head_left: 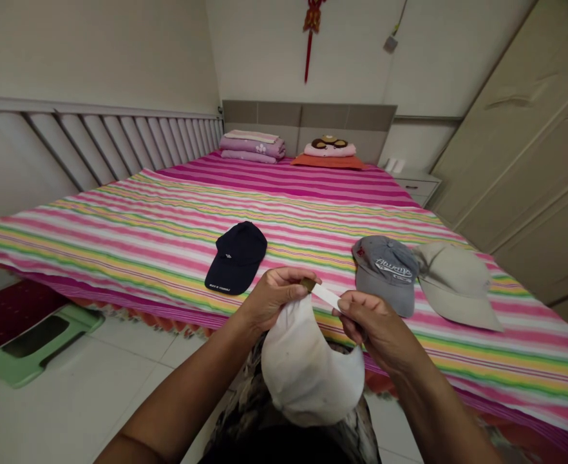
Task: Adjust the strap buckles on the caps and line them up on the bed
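I hold a white cap in front of me, its crown hanging down. My left hand pinches the cap's back by a small brass buckle. My right hand pinches the end of the white strap that runs out of the buckle. On the striped bed lie a navy cap to the left, a grey cap with white lettering to the right, and a beige cap touching the grey one.
Folded purple and pink bedding and a pillow stack sit at the headboard. A green stool stands on the tiled floor at the left. A nightstand and wardrobe doors line the right side.
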Motion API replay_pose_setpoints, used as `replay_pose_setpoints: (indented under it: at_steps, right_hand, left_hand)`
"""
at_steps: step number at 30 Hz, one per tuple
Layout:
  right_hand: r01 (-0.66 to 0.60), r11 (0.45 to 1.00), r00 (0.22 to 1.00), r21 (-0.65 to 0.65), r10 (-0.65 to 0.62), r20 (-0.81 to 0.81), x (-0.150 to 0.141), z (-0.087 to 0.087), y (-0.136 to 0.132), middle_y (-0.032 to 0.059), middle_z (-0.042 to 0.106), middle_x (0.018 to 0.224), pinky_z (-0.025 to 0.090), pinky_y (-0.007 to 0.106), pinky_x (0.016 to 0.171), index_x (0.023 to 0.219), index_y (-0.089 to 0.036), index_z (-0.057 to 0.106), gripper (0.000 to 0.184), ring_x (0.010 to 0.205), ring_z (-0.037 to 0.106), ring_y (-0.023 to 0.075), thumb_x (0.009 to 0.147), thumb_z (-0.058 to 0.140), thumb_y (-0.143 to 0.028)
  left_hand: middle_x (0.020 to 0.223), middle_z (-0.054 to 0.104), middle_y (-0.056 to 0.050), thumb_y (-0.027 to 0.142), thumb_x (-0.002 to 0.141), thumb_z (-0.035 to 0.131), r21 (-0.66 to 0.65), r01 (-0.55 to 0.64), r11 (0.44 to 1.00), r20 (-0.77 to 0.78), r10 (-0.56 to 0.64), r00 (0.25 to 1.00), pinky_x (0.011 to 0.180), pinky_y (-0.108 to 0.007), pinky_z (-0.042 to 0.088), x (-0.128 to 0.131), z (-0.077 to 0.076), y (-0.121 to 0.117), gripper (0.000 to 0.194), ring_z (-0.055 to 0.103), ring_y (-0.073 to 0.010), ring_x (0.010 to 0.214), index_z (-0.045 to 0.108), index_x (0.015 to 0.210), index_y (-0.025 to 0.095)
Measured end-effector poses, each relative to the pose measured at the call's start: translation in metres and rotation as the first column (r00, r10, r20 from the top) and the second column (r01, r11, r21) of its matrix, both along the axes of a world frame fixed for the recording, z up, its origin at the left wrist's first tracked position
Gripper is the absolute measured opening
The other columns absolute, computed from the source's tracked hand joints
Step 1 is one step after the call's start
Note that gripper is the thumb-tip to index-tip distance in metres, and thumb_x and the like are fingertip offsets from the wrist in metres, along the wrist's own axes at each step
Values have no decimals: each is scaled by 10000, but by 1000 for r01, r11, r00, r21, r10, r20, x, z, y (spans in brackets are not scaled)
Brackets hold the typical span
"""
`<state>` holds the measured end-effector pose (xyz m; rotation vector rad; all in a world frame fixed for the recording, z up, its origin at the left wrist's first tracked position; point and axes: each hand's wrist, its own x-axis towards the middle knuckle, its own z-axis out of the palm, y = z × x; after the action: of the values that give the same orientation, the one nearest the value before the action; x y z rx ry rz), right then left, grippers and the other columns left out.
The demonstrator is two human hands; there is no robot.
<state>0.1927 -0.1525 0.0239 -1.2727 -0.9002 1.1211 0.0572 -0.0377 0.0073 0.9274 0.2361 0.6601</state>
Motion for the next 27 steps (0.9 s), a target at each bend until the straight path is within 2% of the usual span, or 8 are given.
replay_pose_setpoints:
  at_steps: [4,9,12,18,21,25,27]
  right_hand:
    - [-10,1000,993,-11,11,117,0,2,1,-56,409,445,229,211,398,557,-162,526,272,392,322,58,681,626,-382]
    - [-29,1000,978,-9,30,206,0,7,2,-56,403,440,224,219,410,578,-169,540,285,409,318,68,693,619,-417]
    - [-29,1000,982,-1,29,187,-2,8,2,-55,408,450,241,222,418,583,-171,538,285,417,325,71,686,625,-421]
    - [-78,997,990,24,75,122,-7,11,3,-58,393,465,235,219,420,549,-168,502,294,420,310,63,697,623,-392]
    - [-97,995,990,24,94,105,-7,12,3,-56,401,482,243,217,425,551,-169,491,296,425,324,63,703,621,-388]
    - [-93,996,990,-8,93,110,-1,10,0,-23,510,566,331,222,472,674,-168,546,243,503,442,94,729,593,-401]
    - [-98,995,989,-26,101,107,1,8,-1,-20,520,552,330,218,455,655,-167,543,239,493,446,94,722,603,-388]
  left_hand:
    - [823,669,-67,211,500,794,82,-19,996,-19,20,1000,693,-235,440,-1,0,-3,311,586,-141,742,700,785,129]
    - [860,658,-70,209,557,762,253,-57,966,-53,72,996,741,-272,440,-4,0,-6,274,583,-171,816,695,815,148]
    - [897,655,-72,212,588,745,366,-74,928,-65,105,992,793,-293,429,-5,2,-6,249,575,-187,878,691,825,159]
    - [918,647,-66,201,637,712,513,-40,858,-89,100,991,832,-301,409,-7,4,-8,233,558,-194,937,678,867,176]
    - [907,640,-63,202,649,704,514,-32,857,-97,95,991,825,-296,406,-7,4,-9,235,557,-189,921,671,879,170]
    - [890,637,-63,203,640,710,440,-68,895,-61,106,992,801,-289,414,-7,2,-8,235,563,-176,876,664,865,155]
    - [883,638,-68,208,627,719,402,-79,912,-59,112,992,785,-281,420,-7,1,-9,239,567,-173,864,661,850,144]
